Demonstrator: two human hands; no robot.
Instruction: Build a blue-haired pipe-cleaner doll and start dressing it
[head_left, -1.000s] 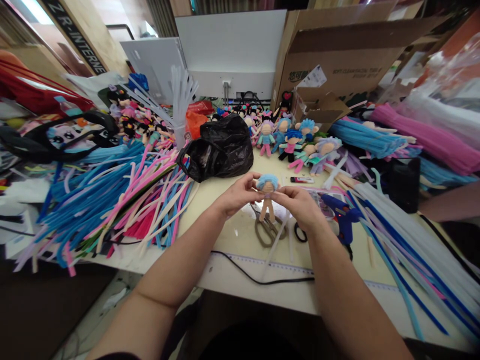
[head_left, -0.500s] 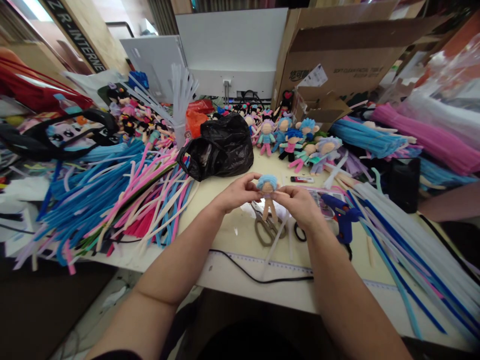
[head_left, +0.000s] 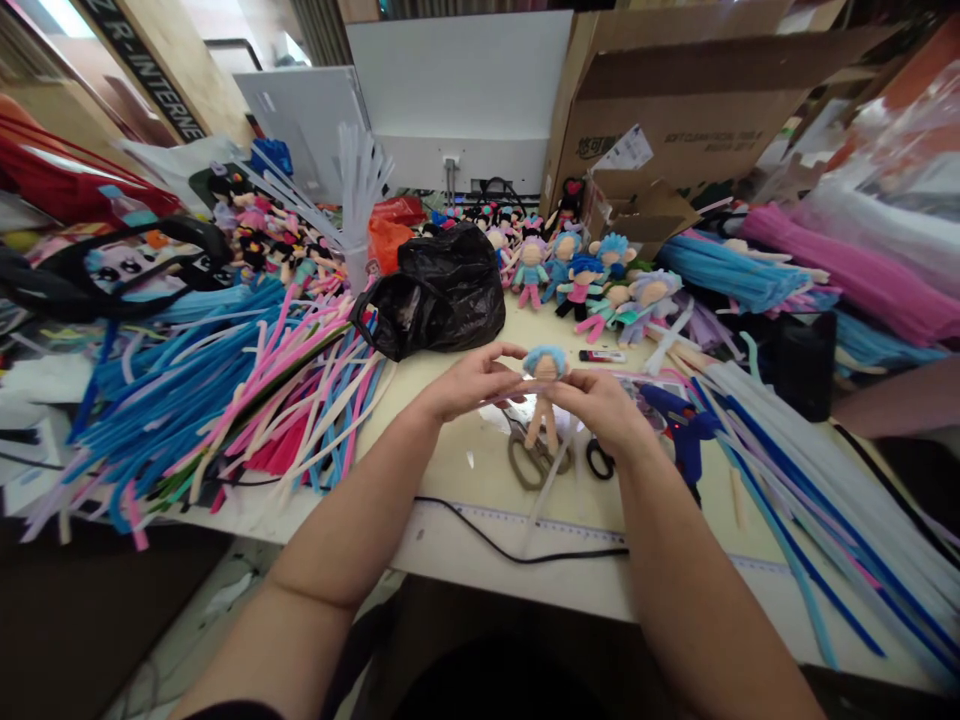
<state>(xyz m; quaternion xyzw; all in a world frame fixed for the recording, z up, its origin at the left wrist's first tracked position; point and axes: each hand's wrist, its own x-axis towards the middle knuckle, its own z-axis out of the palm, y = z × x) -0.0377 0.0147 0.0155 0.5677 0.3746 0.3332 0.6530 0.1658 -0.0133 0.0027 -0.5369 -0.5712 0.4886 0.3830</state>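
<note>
A small pipe-cleaner doll [head_left: 543,392] with blue hair and a bare tan body hangs upright above the cream table [head_left: 450,470]. My left hand [head_left: 469,380] pinches it from the left at shoulder height. My right hand [head_left: 600,405] pinches it from the right, fingers closed near its neck. Below the doll lie scissors [head_left: 534,458] on the table. A blue glue gun [head_left: 679,432] rests just right of my right hand.
A heap of blue, pink and white pipe cleaners [head_left: 217,390] covers the left. A black plastic bag [head_left: 439,290] sits behind my hands. Finished dolls [head_left: 592,280] lie before a cardboard box [head_left: 675,100]. Long pipe cleaners [head_left: 817,470] fill the right. Another person's arm [head_left: 900,395] shows at the right edge.
The doll and both hands have shifted slightly right and up. My left thumb and fingers have loosened and spread a little along the doll's arm.
</note>
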